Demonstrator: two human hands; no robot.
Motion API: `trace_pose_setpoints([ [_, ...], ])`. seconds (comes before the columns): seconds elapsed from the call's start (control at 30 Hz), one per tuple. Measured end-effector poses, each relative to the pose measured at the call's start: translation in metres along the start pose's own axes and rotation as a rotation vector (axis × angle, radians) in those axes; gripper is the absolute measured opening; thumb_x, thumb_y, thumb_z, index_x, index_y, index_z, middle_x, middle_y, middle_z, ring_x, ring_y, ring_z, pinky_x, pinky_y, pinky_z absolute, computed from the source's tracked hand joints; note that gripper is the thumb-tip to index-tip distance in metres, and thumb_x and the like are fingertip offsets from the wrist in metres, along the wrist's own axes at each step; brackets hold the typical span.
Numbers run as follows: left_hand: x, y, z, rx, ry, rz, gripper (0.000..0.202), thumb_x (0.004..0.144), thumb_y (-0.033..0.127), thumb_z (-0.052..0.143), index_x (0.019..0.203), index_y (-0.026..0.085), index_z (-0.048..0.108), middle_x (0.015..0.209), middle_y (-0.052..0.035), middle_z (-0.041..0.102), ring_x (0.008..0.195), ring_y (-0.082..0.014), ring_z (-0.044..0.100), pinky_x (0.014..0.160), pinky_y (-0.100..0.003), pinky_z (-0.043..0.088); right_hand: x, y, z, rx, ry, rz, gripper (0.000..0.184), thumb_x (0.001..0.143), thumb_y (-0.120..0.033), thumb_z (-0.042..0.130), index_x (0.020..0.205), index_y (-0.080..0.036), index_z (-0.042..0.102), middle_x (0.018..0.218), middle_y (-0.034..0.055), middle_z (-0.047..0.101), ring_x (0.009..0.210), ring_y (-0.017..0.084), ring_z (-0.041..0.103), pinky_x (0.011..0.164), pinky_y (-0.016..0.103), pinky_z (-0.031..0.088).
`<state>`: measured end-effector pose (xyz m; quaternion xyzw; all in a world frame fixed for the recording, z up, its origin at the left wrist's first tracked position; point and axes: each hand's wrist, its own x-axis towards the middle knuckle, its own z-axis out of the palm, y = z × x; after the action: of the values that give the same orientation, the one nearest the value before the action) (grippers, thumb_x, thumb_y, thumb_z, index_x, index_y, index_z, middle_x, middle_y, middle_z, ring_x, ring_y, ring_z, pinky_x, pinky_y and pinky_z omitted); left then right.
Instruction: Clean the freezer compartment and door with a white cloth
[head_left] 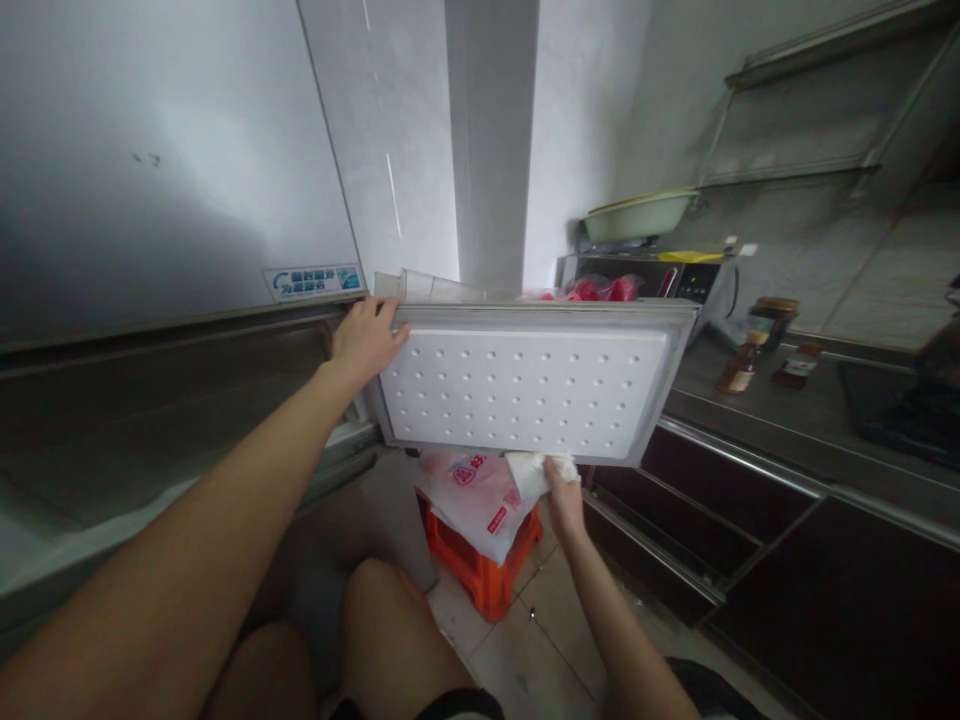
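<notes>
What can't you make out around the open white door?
All in the head view:
Right hand: some fingers hidden, apparently by the white cloth.
Plastic bag: top hidden by the door.
Orange stool: seat covered by the bag.
Bottle: label too small and blurred to read.
Dark object: cut off by the right edge.

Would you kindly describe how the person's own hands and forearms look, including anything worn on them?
The left hand and right hand are both ungloved. The left forearm and right forearm are bare as far as they show, with no sleeve, watch or bracelet in sight. No ring or marking can be made out.
</notes>
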<state>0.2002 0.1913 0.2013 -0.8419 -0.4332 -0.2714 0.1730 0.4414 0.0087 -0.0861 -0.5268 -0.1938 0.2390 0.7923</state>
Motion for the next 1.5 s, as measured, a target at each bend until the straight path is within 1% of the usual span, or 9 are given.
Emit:
trace_pose_setpoints([
  [0.1,-0.001,0.001,0.000,-0.003,0.004,-0.007,0.055,0.096,0.040,0.040,0.144,0.015,0.047,0.137,-0.0176,0.054,0.126,-0.0337,0.049,0.104,-0.044,0.042,0.015,-0.032,-0.061,0.015,0.138,-0.029,0.051,0.058,-0.052,0.077,0.096,-0.019,0.065,0.090,0.0033,0.072,0.079,0.020,0.067,0.071,0.032,0.055],
  [0.2,-0.001,0.001,0.001,-0.013,0.013,-0.013,0.054,0.096,0.040,0.040,0.144,0.014,0.047,0.136,-0.0180,0.054,0.127,-0.0342,0.049,0.104,-0.044,0.042,0.027,-0.057,-0.102,0.017,0.234,-0.060,0.054,0.053,-0.048,0.081,0.094,-0.018,0.065,0.092,0.0027,0.071,0.079,0.018,0.066,0.069,0.029,0.054],
  [0.3,0.000,0.000,0.003,-0.022,0.014,-0.018,0.055,0.096,0.040,0.040,0.144,0.015,0.046,0.137,-0.0182,0.053,0.127,-0.0345,0.049,0.105,-0.045,0.042,0.032,-0.065,-0.115,0.015,0.270,-0.075,0.054,0.050,-0.048,0.083,0.091,-0.017,0.065,0.093,0.0032,0.071,0.079,0.017,0.066,0.070,0.028,0.054],
  [0.4,0.001,-0.001,0.005,-0.032,0.015,-0.019,0.056,0.096,0.040,0.041,0.145,0.014,0.045,0.138,-0.0191,0.052,0.127,-0.0352,0.049,0.105,-0.046,0.042,0.030,-0.058,-0.106,0.006,0.264,-0.081,0.054,0.052,-0.051,0.082,0.091,-0.017,0.065,0.092,0.0041,0.072,0.081,0.018,0.066,0.072,0.030,0.055],
  [0.6,-0.002,0.002,0.002,-0.041,0.022,-0.018,0.055,0.096,0.039,0.041,0.144,0.013,0.047,0.138,-0.0186,0.052,0.129,-0.0354,0.047,0.106,-0.046,0.042,0.015,-0.024,-0.053,-0.038,0.114,-0.027,0.055,0.056,-0.057,0.079,0.091,-0.016,0.068,0.087,0.0064,0.074,0.080,0.022,0.068,0.072,0.033,0.055],
  [0.93,-0.003,0.003,0.000,-0.060,0.017,-0.029,0.054,0.096,0.039,0.041,0.144,0.015,0.046,0.141,-0.0176,0.051,0.129,-0.0341,0.047,0.107,-0.046,0.041,-0.030,0.045,0.119,0.012,-0.210,0.018,0.049,0.065,-0.059,0.067,0.095,-0.020,0.066,0.100,0.0079,0.073,0.092,0.022,0.065,0.090,0.037,0.051],
  [1.07,-0.003,0.003,0.000,-0.050,0.011,-0.031,0.055,0.096,0.039,0.041,0.145,0.014,0.046,0.140,-0.0177,0.052,0.128,-0.0342,0.047,0.107,-0.045,0.040,-0.040,0.053,0.143,0.030,-0.248,0.032,0.047,0.066,-0.057,0.065,0.095,-0.019,0.065,0.101,0.0085,0.073,0.091,0.021,0.065,0.089,0.036,0.051],
  [1.23,-0.003,0.003,-0.003,-0.027,0.002,-0.014,0.055,0.096,0.038,0.040,0.145,0.011,0.046,0.140,-0.0193,0.052,0.127,-0.0346,0.049,0.107,-0.044,0.040,-0.031,0.036,0.100,0.008,-0.217,0.031,0.049,0.067,-0.058,0.067,0.098,-0.020,0.066,0.102,0.0074,0.073,0.094,0.022,0.066,0.090,0.035,0.050],
  [1.5,-0.002,0.002,0.001,-0.011,0.025,-0.013,0.054,0.096,0.039,0.041,0.144,0.015,0.047,0.139,-0.0171,0.053,0.126,-0.0333,0.050,0.106,-0.043,0.041,0.010,-0.032,-0.046,0.010,0.023,0.027,0.050,0.059,-0.052,0.077,0.096,-0.021,0.066,0.092,0.0039,0.074,0.081,0.022,0.068,0.076,0.034,0.056],
])
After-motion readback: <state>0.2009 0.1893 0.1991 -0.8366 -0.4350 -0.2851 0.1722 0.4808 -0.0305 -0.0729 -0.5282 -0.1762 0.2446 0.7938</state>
